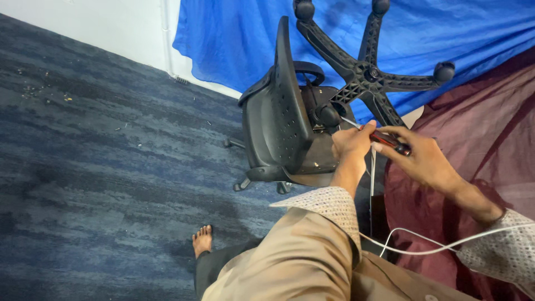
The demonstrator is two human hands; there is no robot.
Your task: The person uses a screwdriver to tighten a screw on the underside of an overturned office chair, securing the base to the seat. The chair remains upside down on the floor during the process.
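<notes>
Chair (276, 120) lies tipped on its side on the carpet (100, 156), seat underside facing the person, star base (368, 72) sticking up w/ casters at the arm ends; two casters partly cut off by the top edge; left hand (350, 144) pressed vs. the seat underside near the column, fingers curled, thumb touching the screwdriver (384, 137); can't tell if it grips anything, since what's under the palm is hidden; right hand (418, 159) wrapped around the red-and-black screwdriver handle, shaft running up-left toward the mechanism; tip hidden behind the left hand and dark parts, so the exact contact spot is unreadable; mechanism under the seat is dark, hard to make out; white cable (434, 245) loops across the lap, both ends out of sight; blue sheet (234, 39) behind the chair, maroon cloth (490, 122) to the right, running off frame; bare foot (202, 241) on carpet below the chair; armrest parts poke out beneath the seat, partly hidden.
</notes>
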